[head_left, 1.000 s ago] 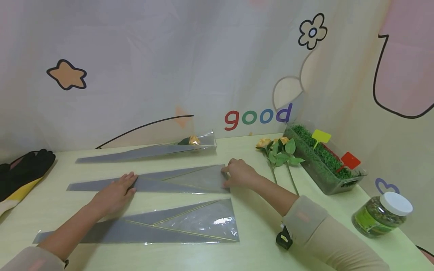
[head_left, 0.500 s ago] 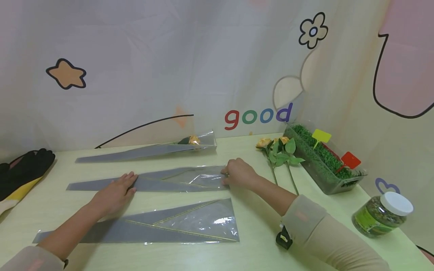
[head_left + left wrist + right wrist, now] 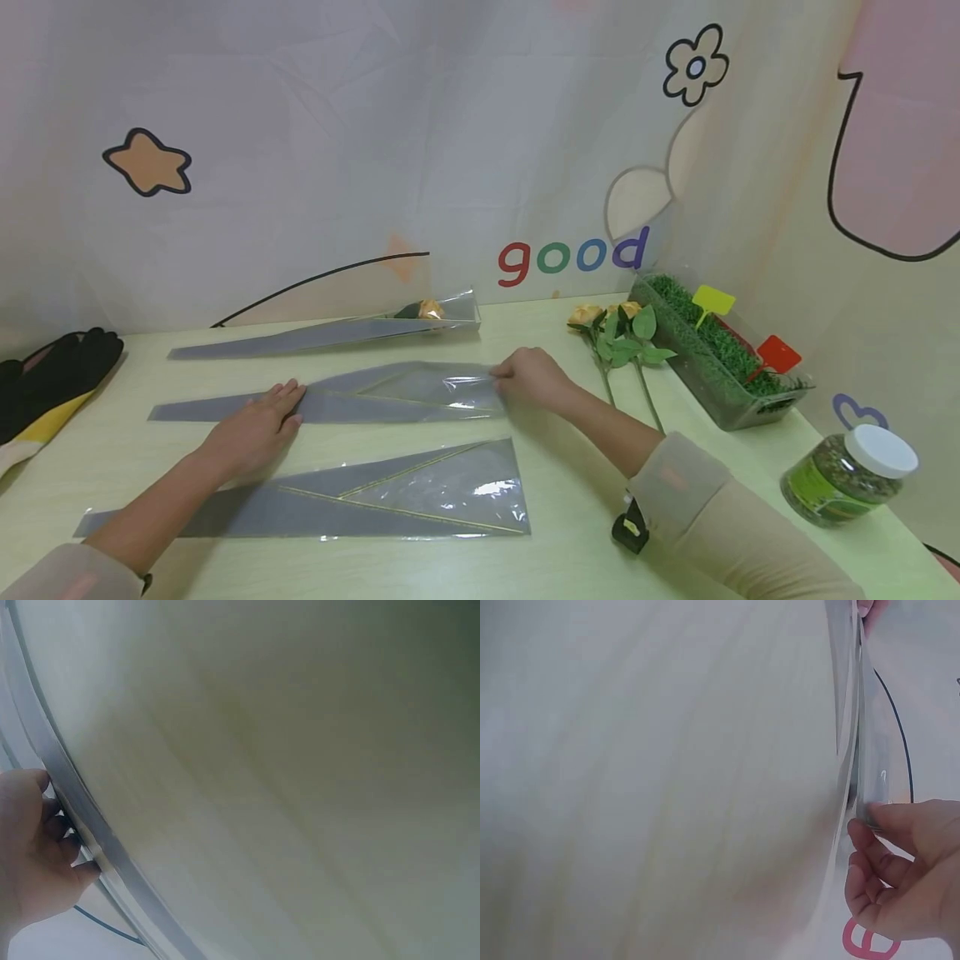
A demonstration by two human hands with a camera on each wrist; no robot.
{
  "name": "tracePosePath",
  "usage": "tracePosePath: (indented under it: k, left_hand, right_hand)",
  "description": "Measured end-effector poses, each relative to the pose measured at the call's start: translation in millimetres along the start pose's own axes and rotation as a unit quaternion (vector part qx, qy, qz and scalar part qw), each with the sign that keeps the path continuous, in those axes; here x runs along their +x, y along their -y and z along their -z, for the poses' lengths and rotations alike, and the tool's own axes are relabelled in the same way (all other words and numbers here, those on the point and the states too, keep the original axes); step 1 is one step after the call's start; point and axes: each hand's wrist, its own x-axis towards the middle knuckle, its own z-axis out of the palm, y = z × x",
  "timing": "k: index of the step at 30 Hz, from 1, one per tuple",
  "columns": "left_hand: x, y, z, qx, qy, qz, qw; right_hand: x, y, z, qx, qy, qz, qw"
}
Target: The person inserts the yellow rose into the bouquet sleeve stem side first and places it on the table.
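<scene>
Three long, tapering grey flower sleeves with clear windows and gold lines lie across the table. On the middle sleeve (image 3: 405, 390) my left hand (image 3: 255, 429) rests with its fingers extended, near the narrow half. My right hand (image 3: 534, 379) pinches that sleeve's wide right end between thumb and fingers. The film bulges up there, its upper edge raised. In the right wrist view the right hand (image 3: 907, 870) has thumb and forefinger on the film edge. The front sleeve (image 3: 420, 500) lies flat. Inside the back sleeve (image 3: 315, 339) is a yellow-orange rose (image 3: 430, 309).
Loose yellow roses (image 3: 618, 333) with green leaves lie at right, beside a clear box of artificial grass (image 3: 731, 367) with yellow and red tags. A white-lidded jar (image 3: 843, 475) stands front right. Black-and-yellow gloves (image 3: 56, 387) lie at far left. A small black object (image 3: 630, 529) sits under the right sleeve cuff.
The middle sleeve's wide end has gone from flat to bulging, its upper edge lifted. My right hand's fingers have drawn together on its edge; my left hand has stayed put.
</scene>
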Motion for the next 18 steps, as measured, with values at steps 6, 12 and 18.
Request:
tracePosePath:
  k: [6,12,18]
  left_hand:
    - [-0.9,0.6,-0.1,-0.004,0.001,0.001,1.0]
    - [-1.0,-0.1,0.8,-0.002,-0.001,0.0,1.0]
    - [-0.9,-1.1,1.2,0.002,-0.002,-0.001,1.0]
  right_hand:
    - [0.3,1.6,2.6,0.095,-0.015,-0.044,0.9944]
    - [-1.4,2.1,5.3,0.175,-0.035,-0.084,0.9804]
    - [-2.2,1.2,6.4,0.219,-0.051,-0.103,0.9689]
